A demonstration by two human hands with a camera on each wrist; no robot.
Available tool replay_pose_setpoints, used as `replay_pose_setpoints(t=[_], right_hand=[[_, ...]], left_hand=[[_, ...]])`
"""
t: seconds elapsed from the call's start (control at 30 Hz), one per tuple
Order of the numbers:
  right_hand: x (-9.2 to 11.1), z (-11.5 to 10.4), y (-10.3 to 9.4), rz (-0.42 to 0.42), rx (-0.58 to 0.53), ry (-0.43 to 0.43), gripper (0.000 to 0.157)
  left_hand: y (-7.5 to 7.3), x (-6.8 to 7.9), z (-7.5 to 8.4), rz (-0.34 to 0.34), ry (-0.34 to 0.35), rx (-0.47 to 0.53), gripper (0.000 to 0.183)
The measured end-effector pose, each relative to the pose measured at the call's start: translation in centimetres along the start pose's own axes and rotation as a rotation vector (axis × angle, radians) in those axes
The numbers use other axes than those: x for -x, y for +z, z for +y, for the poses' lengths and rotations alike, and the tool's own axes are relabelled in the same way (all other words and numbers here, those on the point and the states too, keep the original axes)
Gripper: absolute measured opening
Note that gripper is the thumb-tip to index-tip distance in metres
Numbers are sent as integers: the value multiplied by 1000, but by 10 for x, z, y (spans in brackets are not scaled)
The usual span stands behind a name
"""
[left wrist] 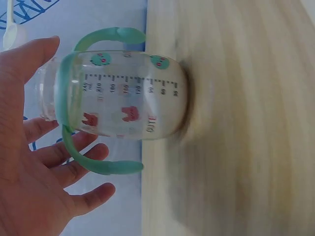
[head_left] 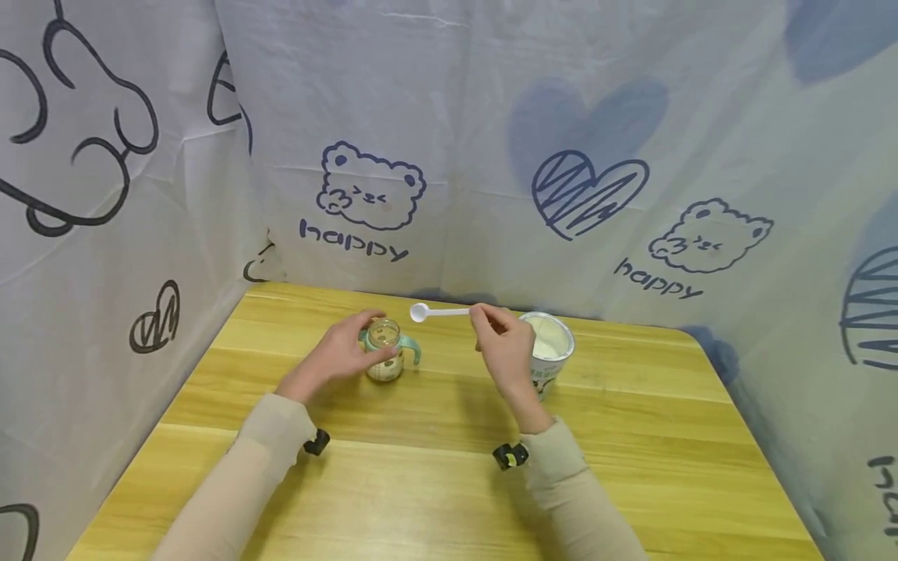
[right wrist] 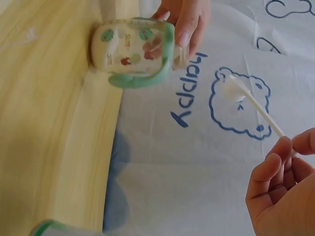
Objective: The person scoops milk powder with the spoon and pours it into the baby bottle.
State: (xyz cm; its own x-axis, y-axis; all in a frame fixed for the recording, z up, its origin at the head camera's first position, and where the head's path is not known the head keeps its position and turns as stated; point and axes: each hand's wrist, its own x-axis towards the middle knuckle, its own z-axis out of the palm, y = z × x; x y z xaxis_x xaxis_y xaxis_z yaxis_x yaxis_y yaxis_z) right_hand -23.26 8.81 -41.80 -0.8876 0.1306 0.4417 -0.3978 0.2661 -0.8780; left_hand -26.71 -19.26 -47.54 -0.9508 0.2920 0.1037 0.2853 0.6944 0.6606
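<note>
A clear baby bottle (head_left: 385, 369) with mint-green handles and no lid stands upright on the table. My left hand (head_left: 344, 349) holds it around the neck, thumb on one side and fingers on the other. Printed marks and little animals show on the bottle (left wrist: 128, 98) in the left wrist view, with something whitish low inside. In my right hand (head_left: 508, 347), thumb and fingers pinch the handle end of a white measuring scoop (head_left: 419, 312). The scoop is raised, its bowl pointing left toward the bottle and apart from it. White powder shows in its bowl (right wrist: 235, 89).
Behind my right hand stands an open tub (head_left: 559, 360) of pale powder, partly hidden by the hand. The wooden table (head_left: 421, 491) ends at a printed cloth backdrop (head_left: 463, 195). A small black device (head_left: 510, 456) sits at the right wrist.
</note>
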Motion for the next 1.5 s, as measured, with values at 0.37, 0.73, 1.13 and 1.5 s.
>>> replay_pose_setpoints(t=[0.37, 0.73, 1.13, 1.5], right_hand=[[-8, 5, -35, 105, 22, 11, 21], [-11, 8, -70, 190, 67, 94, 22], [-9, 13, -94, 264, 89, 108, 22], [-7, 21, -116, 321, 125, 127, 22]], left_hand=[[-3, -9, 20, 6, 66, 8, 81], [3, -25, 43, -20, 142, 22, 81], [21, -43, 72, -33, 188, 35, 81], [44, -57, 104, -105, 178, 48, 85]])
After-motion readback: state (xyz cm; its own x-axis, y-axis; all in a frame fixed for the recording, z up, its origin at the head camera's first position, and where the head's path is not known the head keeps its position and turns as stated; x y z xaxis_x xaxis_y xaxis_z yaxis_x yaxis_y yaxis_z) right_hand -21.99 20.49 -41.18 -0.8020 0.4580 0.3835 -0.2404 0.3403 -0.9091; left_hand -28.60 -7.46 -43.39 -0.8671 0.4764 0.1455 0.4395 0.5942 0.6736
